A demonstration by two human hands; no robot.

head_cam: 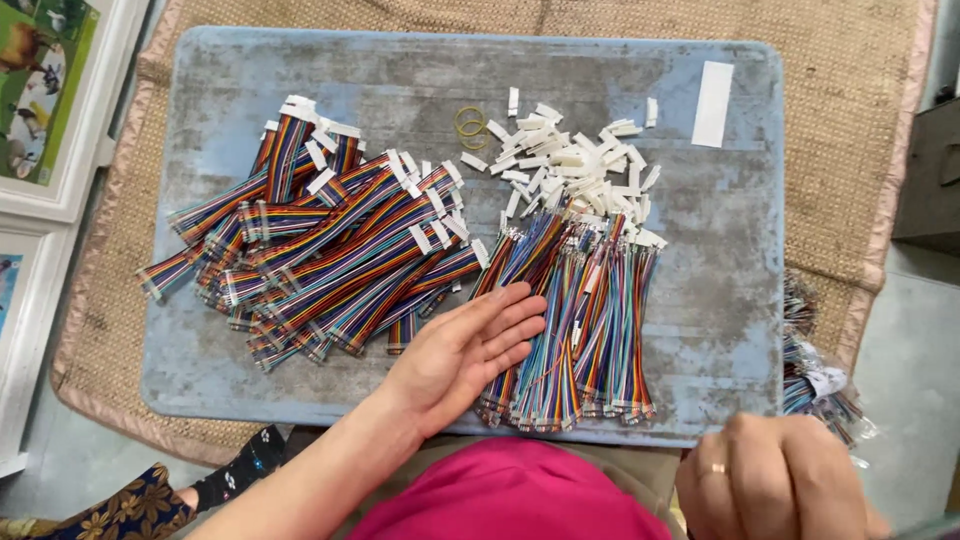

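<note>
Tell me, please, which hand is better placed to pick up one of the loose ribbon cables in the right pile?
Probably the left hand: it lies flat and open against the loose ribbon cables. The right hand is off the board, near the lower edge.

Left hand (462, 352) rests flat on loose rainbow wire bundles (580, 320) beside white connectors (570, 165).

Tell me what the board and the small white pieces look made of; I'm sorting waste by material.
Board: likely painted wood or plastic, matte blue-grey, worn in pale patches. White pieces: probably moulded plastic, smooth, uniform, blocky. Cannot confirm either by look alone.
</note>
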